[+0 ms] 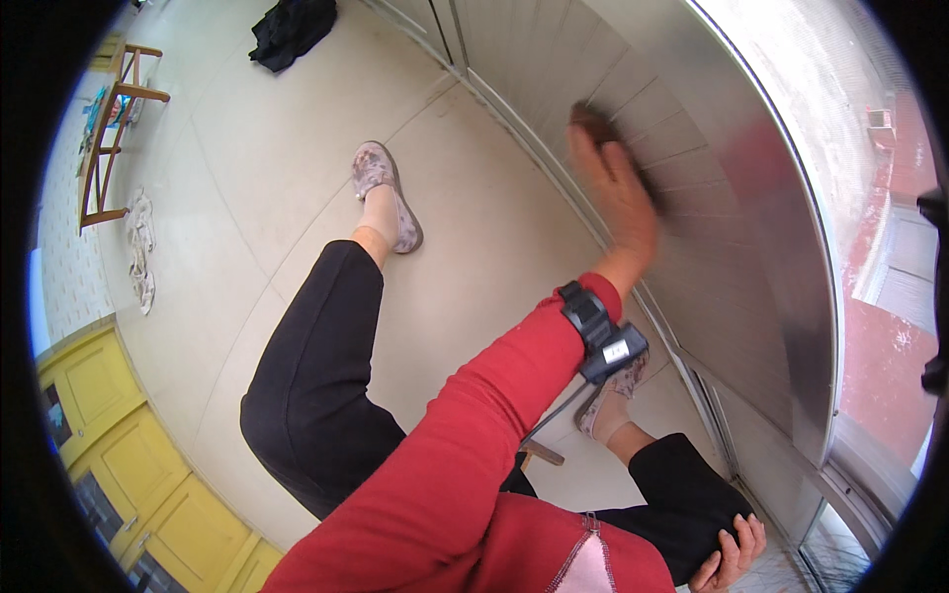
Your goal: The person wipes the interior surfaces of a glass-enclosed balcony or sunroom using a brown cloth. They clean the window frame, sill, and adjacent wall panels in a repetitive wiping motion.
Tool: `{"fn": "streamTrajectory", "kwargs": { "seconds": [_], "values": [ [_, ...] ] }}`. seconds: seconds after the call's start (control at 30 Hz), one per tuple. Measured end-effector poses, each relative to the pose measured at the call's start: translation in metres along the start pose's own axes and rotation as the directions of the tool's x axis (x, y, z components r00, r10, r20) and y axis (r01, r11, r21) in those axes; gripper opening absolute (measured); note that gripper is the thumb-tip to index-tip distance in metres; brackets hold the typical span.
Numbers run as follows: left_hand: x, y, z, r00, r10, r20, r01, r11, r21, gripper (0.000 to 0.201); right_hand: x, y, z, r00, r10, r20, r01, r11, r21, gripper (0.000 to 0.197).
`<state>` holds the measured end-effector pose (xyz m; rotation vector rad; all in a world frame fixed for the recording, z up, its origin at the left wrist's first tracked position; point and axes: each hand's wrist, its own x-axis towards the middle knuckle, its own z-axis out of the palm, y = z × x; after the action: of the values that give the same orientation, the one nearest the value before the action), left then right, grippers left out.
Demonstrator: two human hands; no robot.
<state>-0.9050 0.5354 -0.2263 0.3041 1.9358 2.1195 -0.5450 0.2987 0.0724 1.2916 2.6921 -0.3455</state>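
My left hand (623, 198), blurred by motion, reaches across to the grooved grey metal panel (712, 247) at the right. Its fingers look partly stretched, pointing up and away. Against the panel, under and beside the fingers, is a dark brown smeared thing (596, 122); its kind cannot be made out. On my left forearm, over the red sleeve, is a black strap (586, 314) with a small black box (615, 353) and a cable. Low on the right, my right hand (733, 555) rests on my black-trousered right knee, fingers apart and bent over it, holding nothing.
Pale tiled floor (287, 168) lies around my patterned shoes (374, 166). A black cloth bundle (292, 35) lies at the far side. Left are a wooden frame (109, 138), pale sandals (140, 237) and yellow doors (133, 465). A glazed opening (840, 148) edges the panel at right.
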Motion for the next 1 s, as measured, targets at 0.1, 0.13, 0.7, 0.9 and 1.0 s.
{"fn": "streamTrajectory", "kwargs": {
  "seconds": [0.1, 0.13, 0.7, 0.9, 1.0],
  "values": [
    [-0.013, -0.051, -0.004, 0.772, -0.627, -0.107, 0.626, 0.778, -0.039, 0.060, 0.001, 0.001, 0.000, 1.000, -0.026, -0.007, 0.026, 1.000, 0.001, 0.029],
    [-0.026, -0.059, -0.005, 0.813, -0.573, -0.100, 0.576, 0.818, -0.006, 0.059, 0.001, 0.002, 0.000, 0.999, -0.033, -0.014, 0.033, 0.999, 0.006, 0.029],
    [-0.046, -0.154, -0.030, 0.880, -0.468, 0.086, 0.306, 0.695, 0.651, 0.033, -0.001, 0.007, 0.001, 1.000, -0.002, -0.018, 0.002, 1.000, 0.008, 0.032],
    [-0.104, -0.013, -0.022, 0.861, -0.490, 0.135, 0.488, 0.871, 0.053, 0.057, -0.010, 0.006, 0.006, 0.998, 0.002, -0.064, -0.002, 1.000, 0.000, 0.033],
    [-0.104, 0.069, -0.027, 0.944, -0.126, 0.306, 0.132, 0.991, 0.002, 0.061, -0.016, 0.008, 0.008, 0.995, -0.012, -0.096, 0.012, 1.000, 0.000, 0.033]
  ]
}}
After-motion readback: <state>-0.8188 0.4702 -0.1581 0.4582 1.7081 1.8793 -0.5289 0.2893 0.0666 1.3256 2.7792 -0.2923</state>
